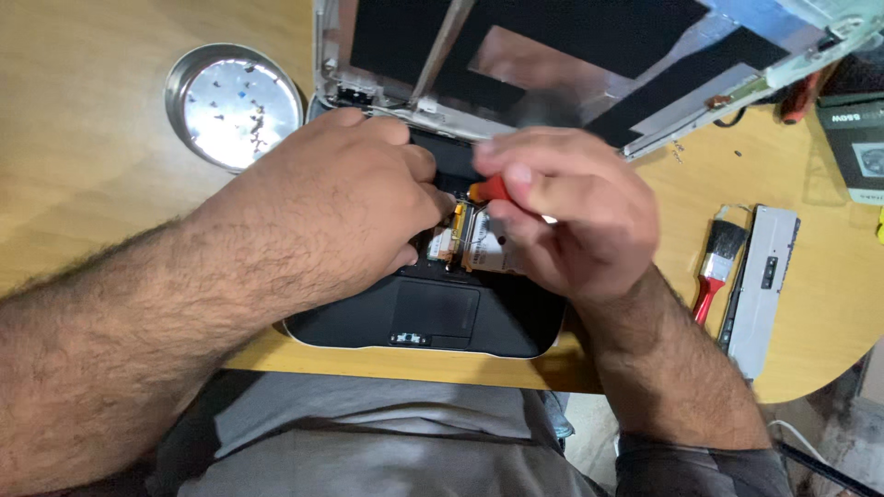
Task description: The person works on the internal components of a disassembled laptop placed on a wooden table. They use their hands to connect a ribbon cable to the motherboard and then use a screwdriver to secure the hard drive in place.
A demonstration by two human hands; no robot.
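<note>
A small opened laptop (433, 317) lies on the wooden table, its black palm rest and touchpad toward me, its stripped lid (552, 55) tilted back. My left hand (341, 202) presses down on the exposed inside of the base, fingers curled near an orange flat cable (458, 224). My right hand (571, 216), blurred, grips a screwdriver with an orange-red handle (490, 189); its tip is hidden among the parts. Both hands cover most of the open base.
A round metal dish (235, 106) with several small screws sits at the back left. A red-handled brush (716, 262) and a long grey part (762, 285) lie on the right. A dark box (856, 143) is at the far right edge.
</note>
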